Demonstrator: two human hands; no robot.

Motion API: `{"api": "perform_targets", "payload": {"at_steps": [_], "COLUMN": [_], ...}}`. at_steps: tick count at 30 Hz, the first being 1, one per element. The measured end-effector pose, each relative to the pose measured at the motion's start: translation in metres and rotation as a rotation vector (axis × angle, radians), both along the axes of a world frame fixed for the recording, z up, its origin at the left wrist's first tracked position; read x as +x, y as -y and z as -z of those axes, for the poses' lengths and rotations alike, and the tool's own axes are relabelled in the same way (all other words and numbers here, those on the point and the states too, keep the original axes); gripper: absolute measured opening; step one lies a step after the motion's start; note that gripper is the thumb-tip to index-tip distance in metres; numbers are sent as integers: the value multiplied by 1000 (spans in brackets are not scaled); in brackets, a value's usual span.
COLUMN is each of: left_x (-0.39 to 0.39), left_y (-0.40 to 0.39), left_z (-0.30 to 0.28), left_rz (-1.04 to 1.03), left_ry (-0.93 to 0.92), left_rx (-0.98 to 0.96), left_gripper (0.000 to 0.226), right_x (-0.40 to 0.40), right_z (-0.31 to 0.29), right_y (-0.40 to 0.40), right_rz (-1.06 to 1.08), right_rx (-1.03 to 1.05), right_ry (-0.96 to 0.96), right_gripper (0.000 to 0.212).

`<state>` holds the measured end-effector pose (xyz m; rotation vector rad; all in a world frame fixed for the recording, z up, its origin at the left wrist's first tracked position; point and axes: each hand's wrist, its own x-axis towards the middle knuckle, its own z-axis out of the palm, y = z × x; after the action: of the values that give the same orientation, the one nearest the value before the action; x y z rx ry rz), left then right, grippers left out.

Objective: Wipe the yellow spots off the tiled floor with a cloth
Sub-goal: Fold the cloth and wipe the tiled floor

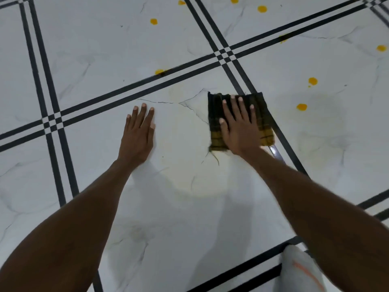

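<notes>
A dark checked cloth (263, 114), folded into a square with yellow staining near its lower edge, lies flat on the white marble-look tiled floor (179, 197). My right hand (239, 127) presses down on it with fingers spread. My left hand (137, 132) rests flat on the bare tile to the left, holding nothing. Several yellow spots remain on the floor: two to the right of the cloth (301, 107) (312, 81), one on a black line above my left hand (159, 71), and others farther away (153, 21) (262, 9) (381, 48).
Black double stripes (134, 91) cross the floor in a grid. A faint yellowish smear (181, 93) shows on the tile left of the cloth. White fabric with an orange line (299, 270) is at the bottom right, under my right forearm.
</notes>
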<state>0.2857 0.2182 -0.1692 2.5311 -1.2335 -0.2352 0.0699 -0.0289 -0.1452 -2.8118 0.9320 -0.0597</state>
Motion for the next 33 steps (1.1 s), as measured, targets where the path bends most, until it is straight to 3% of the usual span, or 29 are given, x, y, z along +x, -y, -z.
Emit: {"api": "perform_targets", "payload": {"at_steps": [2,5,9,11,13,15,17,19,21,23,26,29,33], "left_x": [-2,-12,-36,-51,-66,-88,-103,-117,-123,-125,-126,-129,-130], "left_y": [4,23,62,82,103,128,148,169,184,192,203,219,245], "left_z": [-2,-10,-15,-12,-7,-5,-5,-7,-6,-5,-4,-4,2], "left_rz": [-10,16,126,165,220,281,317,353,382,385,373,393,419], "left_ry": [-17,-25,-53,-69,-75,-81,-90,-93,-84,-73,-71,-67,-35], "left_rx": [-7,-18,-66,-85,-99,-113,-127,-117,-97,-87,-94,-102,-83], "left_gripper": [55,55,55,55,55,54,54,55,57,56,56,57,57], "right_x": [16,-13,-101,-139,-159,-158,-131,-103,-91,-107,-157,-180,-136], "right_z": [4,8,3,5,6,4,6,8,11,12,8,10,7], "right_y": [-34,-86,-62,-15,37,82,103,100,73,44,44,96,175], "right_rz": [-65,-429,-583,-454,-145,210,367,350,173,-70,-254,-67,311], "right_rx": [-9,3,29,-29,-56,-4,51,5,-56,-72,-38,-53,49], "right_ry": [4,6,-50,-58,-45,-29,-25,-10,7,4,-37,-40,8], "right_gripper": [64,61,61,60,60,64,69,68,63,59,59,58,66]}}
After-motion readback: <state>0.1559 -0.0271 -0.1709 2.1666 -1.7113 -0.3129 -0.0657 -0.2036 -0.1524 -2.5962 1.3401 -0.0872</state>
